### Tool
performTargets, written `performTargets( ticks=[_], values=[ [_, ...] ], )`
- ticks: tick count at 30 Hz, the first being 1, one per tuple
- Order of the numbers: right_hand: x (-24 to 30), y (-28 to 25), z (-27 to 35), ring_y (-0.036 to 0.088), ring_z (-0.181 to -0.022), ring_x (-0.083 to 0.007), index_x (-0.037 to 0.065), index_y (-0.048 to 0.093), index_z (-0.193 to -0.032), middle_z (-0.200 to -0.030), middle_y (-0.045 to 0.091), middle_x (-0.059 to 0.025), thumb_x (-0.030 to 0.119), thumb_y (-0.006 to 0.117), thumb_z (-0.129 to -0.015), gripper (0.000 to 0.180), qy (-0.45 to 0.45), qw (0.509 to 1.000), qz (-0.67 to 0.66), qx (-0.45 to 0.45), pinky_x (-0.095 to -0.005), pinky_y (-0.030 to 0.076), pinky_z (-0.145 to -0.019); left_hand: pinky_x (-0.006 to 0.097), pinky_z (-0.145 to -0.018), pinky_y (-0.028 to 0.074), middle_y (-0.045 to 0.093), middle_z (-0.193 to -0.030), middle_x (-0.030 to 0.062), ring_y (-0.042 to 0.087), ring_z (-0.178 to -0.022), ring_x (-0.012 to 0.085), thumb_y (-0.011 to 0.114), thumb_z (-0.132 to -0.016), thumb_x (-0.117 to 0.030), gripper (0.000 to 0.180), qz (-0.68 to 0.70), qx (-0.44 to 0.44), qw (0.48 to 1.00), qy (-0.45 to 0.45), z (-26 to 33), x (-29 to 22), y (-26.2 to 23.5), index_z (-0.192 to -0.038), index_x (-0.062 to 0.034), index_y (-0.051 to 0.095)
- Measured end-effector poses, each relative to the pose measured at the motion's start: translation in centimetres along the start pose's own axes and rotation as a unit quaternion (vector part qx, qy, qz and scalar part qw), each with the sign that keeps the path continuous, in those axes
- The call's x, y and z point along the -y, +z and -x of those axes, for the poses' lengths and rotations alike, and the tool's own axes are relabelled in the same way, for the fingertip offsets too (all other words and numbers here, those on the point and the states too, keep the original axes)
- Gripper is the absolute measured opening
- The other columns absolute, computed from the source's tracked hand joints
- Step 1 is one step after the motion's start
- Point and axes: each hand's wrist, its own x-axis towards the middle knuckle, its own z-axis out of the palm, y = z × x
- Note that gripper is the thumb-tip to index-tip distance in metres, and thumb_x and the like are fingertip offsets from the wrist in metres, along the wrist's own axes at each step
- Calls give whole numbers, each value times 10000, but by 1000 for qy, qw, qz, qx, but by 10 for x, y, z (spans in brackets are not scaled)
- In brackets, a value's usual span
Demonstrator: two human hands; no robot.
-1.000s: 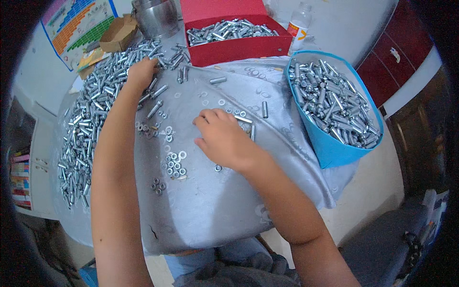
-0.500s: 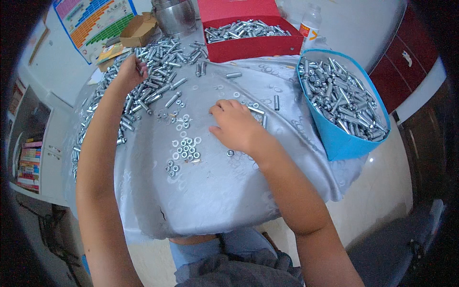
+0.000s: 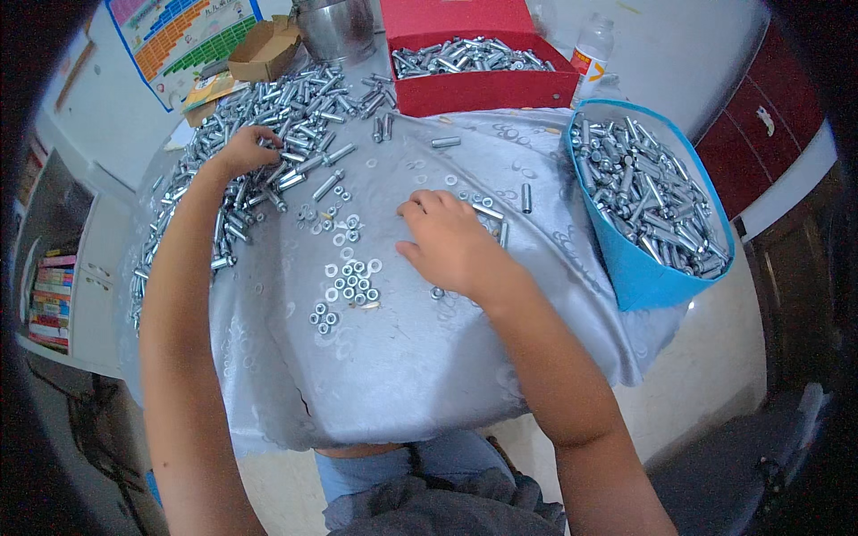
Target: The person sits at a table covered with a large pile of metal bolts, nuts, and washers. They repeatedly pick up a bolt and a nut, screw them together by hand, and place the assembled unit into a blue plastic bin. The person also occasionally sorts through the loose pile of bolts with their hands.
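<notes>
A large pile of silver metal expansion bolts [image 3: 295, 103] covers the left and far-left part of the table. My left hand [image 3: 248, 150] is at the pile's right part, thumb and fingers apart among the bolts; nothing shows held in it. Near the table's middle, my right hand [image 3: 451, 239] rests palm down, its thumb apart and its fingers bent toward the cloth. Whatever lies beneath that palm is hidden. Just past it lie loose washers [image 3: 476, 198] and a bolt [image 3: 488, 212]. Between the hands, several nuts and washers [image 3: 353, 281] form a loose cluster.
A red box [image 3: 483, 89] full of bolts stands at the back, beside a clear bottle [image 3: 593, 49]. A blue fabric bin [image 3: 657, 284] filled with bolts is on the right. A metal pot [image 3: 335, 31] and an open cardboard box [image 3: 265, 52] are at the far left.
My left hand has moved slightly nearer and lower over the pile, its fingers now stretched to the right. My right hand stays at about the same spot on the table.
</notes>
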Motion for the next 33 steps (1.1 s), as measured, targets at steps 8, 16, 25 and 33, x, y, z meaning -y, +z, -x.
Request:
performTargets(
  ticks=[8,16,25,33],
  values=[
    [-1,-3,0,442,-1073,-294,20,515,-1077,-1114,489,-140,194,610,-768,367,-21,1000,-7,-8,-392,355,-920,397,-719,464,620,-918,118,585,-867,293,648,-719,-345,313,-219,-60,974,-15,44,-21,-20,-951,-139,601],
    [1,-3,-1,436,-1087,-296,32,517,-1080,-1131,486,-137,191,619,-764,368,-12,1000,-17,-7,-400,344,-936,383,-689,466,631,-866,122,599,-820,280,601,-761,-312,238,-166,-151,973,-57,60,27,-31,-938,-153,604],
    [-2,0,-2,460,-1045,-323,6,517,-1059,-1095,497,-170,207,631,-744,390,-35,999,-3,-33,-423,367,-896,369,-727,466,637,-925,112,605,-843,259,607,-775,-348,287,-91,-133,980,-113,64,29,-24,-967,-138,649],
    [2,-6,-3,456,-1046,-327,1,517,-1059,-1104,493,-167,200,623,-752,381,-20,1000,-15,0,-419,364,-898,328,-793,446,638,-922,133,591,-877,222,693,-715,-402,441,15,67,998,0,57,-20,-5,-977,-50,646]
  ],
)
